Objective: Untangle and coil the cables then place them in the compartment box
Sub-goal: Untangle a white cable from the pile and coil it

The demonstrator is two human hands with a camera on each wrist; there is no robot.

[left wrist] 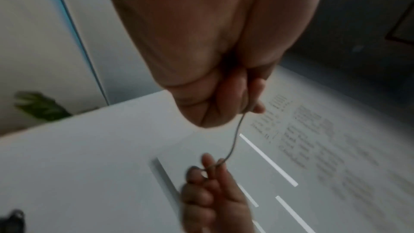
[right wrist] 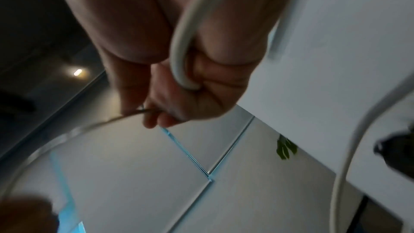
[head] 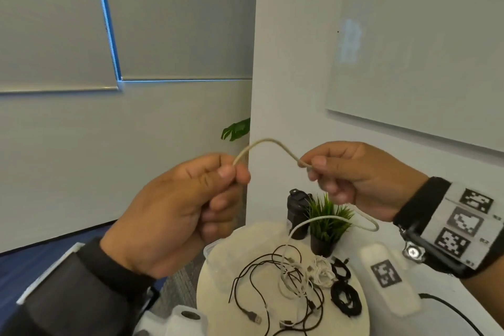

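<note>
Left hand (head: 177,207) and right hand (head: 362,177), both raised, each pinch the thin white round cable (head: 270,143), which arches between them and trails from the right hand toward 6 o'clock into tangled black and white cables (head: 291,278) on the round cream table (head: 215,305).

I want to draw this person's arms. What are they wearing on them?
The left hand is bare, below a dark sleeve with a pale strip along the forearm. The right hand is bare too; its wrist carries a black band holding a white panel with three black-and-white square markers and a small metal knob.
</note>
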